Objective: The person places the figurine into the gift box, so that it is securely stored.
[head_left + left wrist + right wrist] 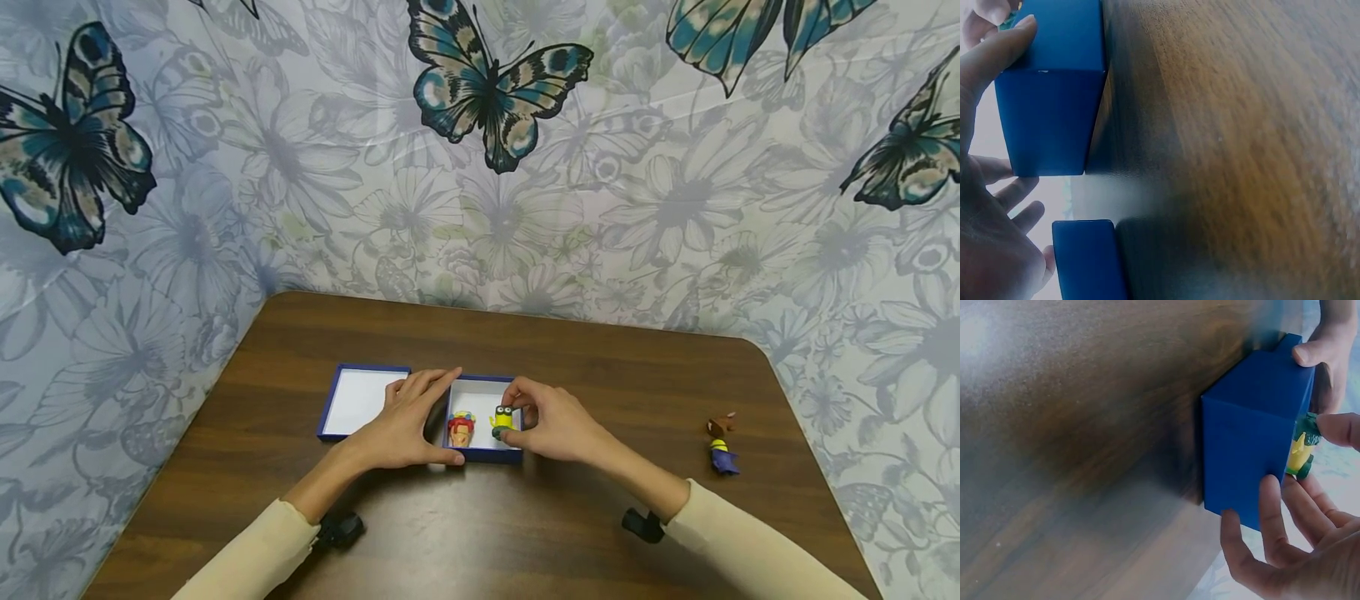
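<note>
A blue box [487,456] with a white inside lies open on the table. My left hand [401,429] holds it across the left side, thumb on the front wall and fingers stretched towards the back. In the right wrist view, a small yellow and green toy figure [1301,450] shows at the rim. My right hand [558,425] pinches that figure over the right part of the box, with some fingertips touching the box's outer side. A second toy figure [461,432], with a red top, lies in the box's left part.
Left of the box lies its blue-edged lid [367,403], white side up. Over on the right of the wooden table [600,533] are a brown toy piece [722,424] and a toy figure in purple and yellow [723,461]. Behind the table hangs a butterfly-print cloth [480,217].
</note>
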A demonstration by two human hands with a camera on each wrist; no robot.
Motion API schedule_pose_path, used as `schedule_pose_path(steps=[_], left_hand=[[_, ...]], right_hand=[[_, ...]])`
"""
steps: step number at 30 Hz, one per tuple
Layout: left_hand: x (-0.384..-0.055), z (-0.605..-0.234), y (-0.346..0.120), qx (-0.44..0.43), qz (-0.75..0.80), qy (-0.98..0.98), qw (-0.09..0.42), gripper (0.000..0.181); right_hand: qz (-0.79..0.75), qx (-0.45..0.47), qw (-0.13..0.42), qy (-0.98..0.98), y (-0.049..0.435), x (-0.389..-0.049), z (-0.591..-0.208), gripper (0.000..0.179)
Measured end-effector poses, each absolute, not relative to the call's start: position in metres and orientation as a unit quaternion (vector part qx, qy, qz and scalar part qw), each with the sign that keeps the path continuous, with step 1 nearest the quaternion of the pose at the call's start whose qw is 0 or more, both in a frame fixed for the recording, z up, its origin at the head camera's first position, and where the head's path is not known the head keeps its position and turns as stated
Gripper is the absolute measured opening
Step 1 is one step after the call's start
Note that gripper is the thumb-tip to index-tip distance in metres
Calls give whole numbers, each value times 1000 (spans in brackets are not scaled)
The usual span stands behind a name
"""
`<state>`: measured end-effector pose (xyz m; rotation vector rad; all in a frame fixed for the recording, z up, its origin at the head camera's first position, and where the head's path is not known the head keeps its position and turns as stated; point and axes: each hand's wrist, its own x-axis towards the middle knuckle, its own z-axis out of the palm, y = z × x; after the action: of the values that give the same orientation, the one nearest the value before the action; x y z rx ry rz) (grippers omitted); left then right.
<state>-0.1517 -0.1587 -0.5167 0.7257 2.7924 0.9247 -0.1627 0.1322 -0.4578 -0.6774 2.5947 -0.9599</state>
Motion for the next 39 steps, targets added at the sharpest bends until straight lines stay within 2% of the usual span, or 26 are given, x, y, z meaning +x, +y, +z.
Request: schedule_pose_path(steps=[11, 23, 39], left_hand=[[-151, -518, -159, 242, 301, 921, 57, 130], [-152, -520, -159, 247, 301, 920, 56, 130], [-151, -519, -159, 248, 298, 920, 54, 130]], right_hand=[[-340, -205, 149, 906, 123, -165, -469, 37], [-317, -228, 138, 910, 116, -165, -476, 37], [-320, -222, 156, 908, 111, -170, -481, 36]])
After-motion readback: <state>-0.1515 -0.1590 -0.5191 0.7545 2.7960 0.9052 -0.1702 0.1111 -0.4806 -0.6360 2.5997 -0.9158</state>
